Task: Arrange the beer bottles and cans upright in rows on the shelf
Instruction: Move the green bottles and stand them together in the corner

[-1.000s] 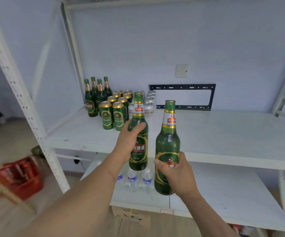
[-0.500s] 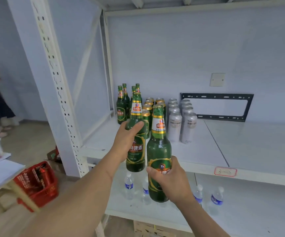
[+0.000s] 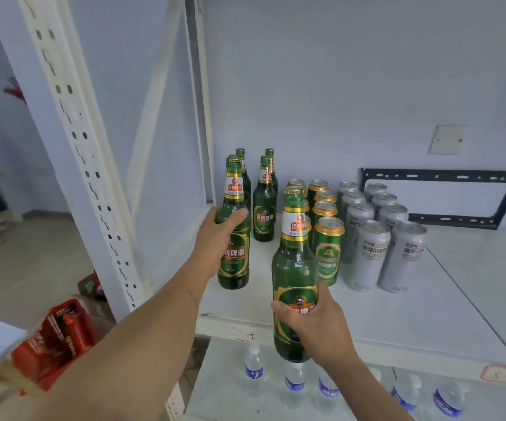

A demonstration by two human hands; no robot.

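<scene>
Left arm stretched forward, the left hand (image 3: 219, 238) is wrapped around the shoulder of a green beer bottle (image 3: 234, 238), thumb across the front, holding it upright with its base at the front-left of the white shelf (image 3: 412, 314); whether the base touches the board cannot be told. The right hand (image 3: 315, 323) grips a second green bottle (image 3: 295, 268) low on its body, fingers curled around the label, upright, its base hanging out past the shelf's front edge.

On the shelf behind, four more green bottles (image 3: 264, 205) stand upright in two short rows by the back-left corner. Just beside them come green-and-gold cans (image 3: 327, 250) in rows, then two rows of silver cans (image 3: 370, 253), all upright.

The lower shelf carries small water bottles (image 3: 254, 366) with blue labels. A perforated white upright (image 3: 93, 189) rises at the left, with a red crate (image 3: 60, 335) on the floor beyond it. On the wall, a black bracket (image 3: 440, 177) and a pale switch plate (image 3: 447, 139).
</scene>
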